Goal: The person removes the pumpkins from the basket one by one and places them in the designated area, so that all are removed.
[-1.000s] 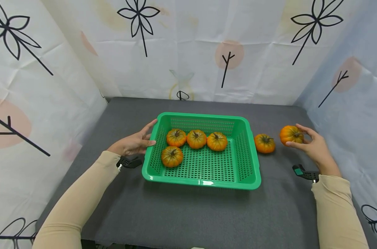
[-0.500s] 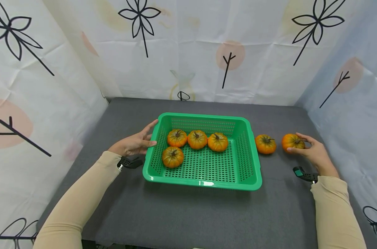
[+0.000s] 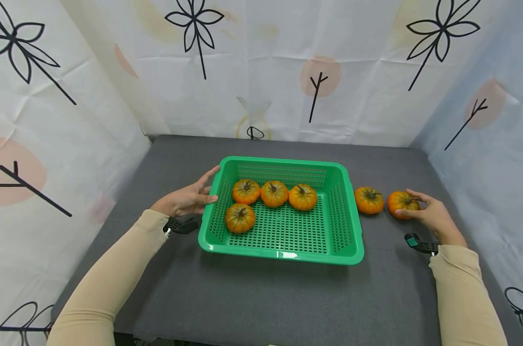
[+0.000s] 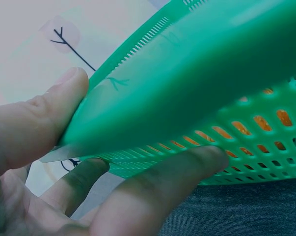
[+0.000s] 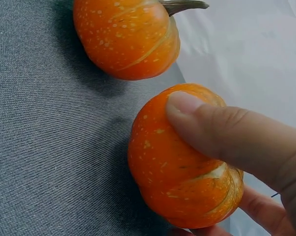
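At the basket's left end, my left hand [image 3: 185, 198] holds the green plastic basket [image 3: 278, 256], its thumb on the rim and its fingers against the outer wall, as the left wrist view shows. Inside the basket sit several small orange pumpkins [image 3: 274, 193], grouped at the left and back. To the right, my right hand [image 3: 436, 216] grips another small pumpkin [image 5: 172, 162] between thumb and fingers, low at the table surface. Just left of it, a second loose pumpkin [image 3: 369, 200] sits on the table beside the basket, a narrow gap apart from the held one.
Grey cloth covers the table [image 3: 261, 298]. White printed sheets [image 3: 270, 86] hang behind it and along both sides. A black wrist camera [image 3: 421, 243] sits at my right wrist, and another [image 3: 181, 226] at my left.
My right hand has lowered its pumpkin to the table and shifted it slightly left, closer to the loose one. The left hand and the basket stay in place.
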`<state>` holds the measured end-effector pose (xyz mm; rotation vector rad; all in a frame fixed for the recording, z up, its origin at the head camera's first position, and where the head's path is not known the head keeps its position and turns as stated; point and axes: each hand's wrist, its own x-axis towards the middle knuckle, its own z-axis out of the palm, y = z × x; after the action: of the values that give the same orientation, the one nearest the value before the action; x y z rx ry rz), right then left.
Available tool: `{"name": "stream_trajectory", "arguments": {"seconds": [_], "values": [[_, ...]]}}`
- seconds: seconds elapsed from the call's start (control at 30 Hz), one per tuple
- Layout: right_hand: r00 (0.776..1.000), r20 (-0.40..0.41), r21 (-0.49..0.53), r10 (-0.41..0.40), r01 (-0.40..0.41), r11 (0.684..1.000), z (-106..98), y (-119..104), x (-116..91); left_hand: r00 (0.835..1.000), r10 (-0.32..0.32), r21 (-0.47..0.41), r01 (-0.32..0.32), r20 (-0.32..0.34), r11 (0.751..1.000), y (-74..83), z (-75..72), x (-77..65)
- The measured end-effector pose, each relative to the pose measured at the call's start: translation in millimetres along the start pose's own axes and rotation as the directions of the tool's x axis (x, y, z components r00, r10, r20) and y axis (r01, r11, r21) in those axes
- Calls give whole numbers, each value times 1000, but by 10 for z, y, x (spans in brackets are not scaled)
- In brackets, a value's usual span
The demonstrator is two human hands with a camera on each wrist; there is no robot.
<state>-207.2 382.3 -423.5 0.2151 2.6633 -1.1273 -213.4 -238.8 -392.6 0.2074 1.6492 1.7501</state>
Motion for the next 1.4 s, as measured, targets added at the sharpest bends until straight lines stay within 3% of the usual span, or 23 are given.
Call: {"name": "stream_trajectory", "arguments": {"seconds": [0.7,1.4], "values": [[999,41,-43,-17,19,999,19,25,93,1000,-3,2,3,0,1000,-3,-11,9],[996,87,-13,-5,7,1000,31,-75,90,1000,-8,-7,8,-3,1000,11,6,1]]}}
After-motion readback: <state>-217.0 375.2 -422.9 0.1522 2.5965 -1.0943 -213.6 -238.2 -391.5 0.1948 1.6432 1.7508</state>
